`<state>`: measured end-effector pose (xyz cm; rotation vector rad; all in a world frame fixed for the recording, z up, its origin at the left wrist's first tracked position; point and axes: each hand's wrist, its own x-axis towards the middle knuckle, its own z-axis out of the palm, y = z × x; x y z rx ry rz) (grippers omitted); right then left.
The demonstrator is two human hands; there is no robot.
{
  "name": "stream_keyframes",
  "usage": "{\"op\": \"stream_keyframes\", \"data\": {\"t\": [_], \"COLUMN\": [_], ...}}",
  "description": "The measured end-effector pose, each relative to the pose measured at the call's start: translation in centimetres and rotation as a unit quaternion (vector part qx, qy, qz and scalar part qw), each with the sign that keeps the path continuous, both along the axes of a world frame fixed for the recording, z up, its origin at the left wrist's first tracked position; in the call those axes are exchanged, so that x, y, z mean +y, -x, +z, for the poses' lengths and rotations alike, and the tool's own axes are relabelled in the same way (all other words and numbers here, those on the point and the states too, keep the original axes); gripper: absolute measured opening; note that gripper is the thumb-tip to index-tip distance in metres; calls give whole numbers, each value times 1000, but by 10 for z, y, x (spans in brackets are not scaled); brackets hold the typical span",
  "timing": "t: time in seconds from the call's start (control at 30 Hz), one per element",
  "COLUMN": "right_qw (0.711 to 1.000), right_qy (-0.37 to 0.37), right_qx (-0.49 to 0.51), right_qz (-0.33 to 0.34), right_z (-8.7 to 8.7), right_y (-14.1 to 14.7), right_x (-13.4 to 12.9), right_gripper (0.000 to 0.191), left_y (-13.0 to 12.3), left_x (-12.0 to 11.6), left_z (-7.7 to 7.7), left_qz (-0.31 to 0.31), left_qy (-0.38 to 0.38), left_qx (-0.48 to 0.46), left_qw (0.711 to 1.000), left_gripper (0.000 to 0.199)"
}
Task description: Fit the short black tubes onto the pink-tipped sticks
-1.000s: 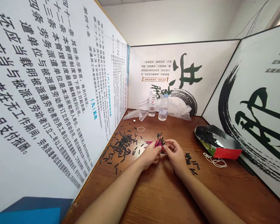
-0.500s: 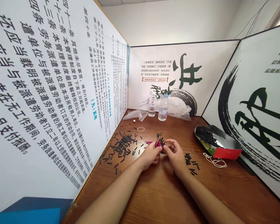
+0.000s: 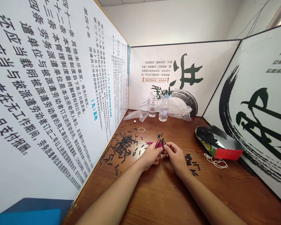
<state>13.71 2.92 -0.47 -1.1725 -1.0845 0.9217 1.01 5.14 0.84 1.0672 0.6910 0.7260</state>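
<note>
My left hand (image 3: 151, 157) is closed around a bundle of thin pink sticks (image 3: 159, 144), some with black upper ends and some with bare pale tips. Thumb and forefinger of my right hand (image 3: 175, 155) pinch together at the right side of the bundle; what sits between them is too small to make out. Behind my left hand, more pink sticks (image 3: 149, 143) lie on the table, partly hidden. A scattered heap of short black tubes (image 3: 123, 146) spreads to the left. A smaller group of black tubes (image 3: 192, 164) lies by my right wrist.
On the right stands an open packet (image 3: 224, 144) with black tubes inside, beside a white cord (image 3: 216, 162). Two water bottles (image 3: 164, 109) and clear plastic bags (image 3: 181, 113) are at the back. A rubber band (image 3: 141, 130) lies nearer. Printed panels (image 3: 168, 62) enclose the wooden table (image 3: 152, 200).
My right hand has shifted slightly, its fingers drawing closer together beside the bundle. My left hand keeps its grip in nearly the same place.
</note>
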Motion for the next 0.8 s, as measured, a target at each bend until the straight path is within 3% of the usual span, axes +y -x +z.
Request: {"op": "stream_keyframes", "data": {"t": [0.7, 0.8], "right_qw": [1000, 1000], "right_qy": [15, -4], "right_qx": [-11, -16], "right_qz": [21, -15], "right_z": [0, 0], "right_y": [1, 0], "right_x": [0, 0], "right_gripper": [40, 34], "left_y": [-1, 0], "left_x": [-1, 0], "left_z": [0, -1], "left_qz": [3, 0], "left_qy": [-8, -2], "left_qx": [3, -1], "left_qw": [1000, 1000], "left_gripper": [30, 31]}}
